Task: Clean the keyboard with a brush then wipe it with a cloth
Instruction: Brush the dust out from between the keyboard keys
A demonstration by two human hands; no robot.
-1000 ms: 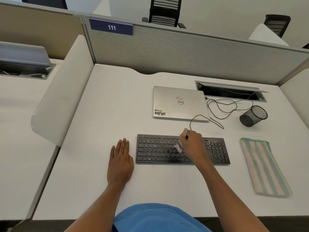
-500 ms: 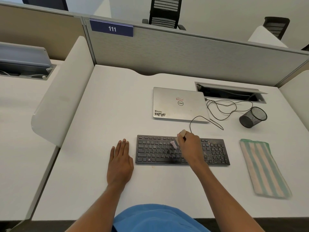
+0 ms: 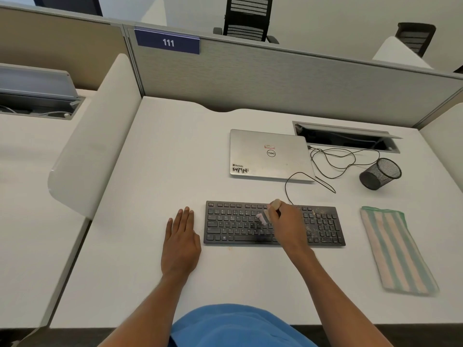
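Note:
A black keyboard (image 3: pixel 235 225) lies flat on the white desk, with pale crumbs scattered over its number pad on the right. My right hand (image 3: pixel 289 227) grips a small brush (image 3: pixel 265 216) by its wooden handle, the pinkish bristles touching the middle keys. Left of the keyboard, my left hand (image 3: pixel 181 240) rests flat on the desk with straight fingers. A folded cloth (image 3: pixel 395 250) with green and beige stripes lies to the right of the keyboard.
Behind the keyboard lies a closed silver laptop (image 3: pixel 268 155), with a loose black cable (image 3: pixel 333 161) beside it. A black mesh cup (image 3: pixel 380 174) lies on its side at the right. A cable hatch (image 3: pixel 345 137) is open at the back. Grey partitions (image 3: pixel 275 81) enclose the desk.
My right hand has carried the brush to the left and up over the keys, from the lower middle rows toward the upper ones. My left hand has stayed put.

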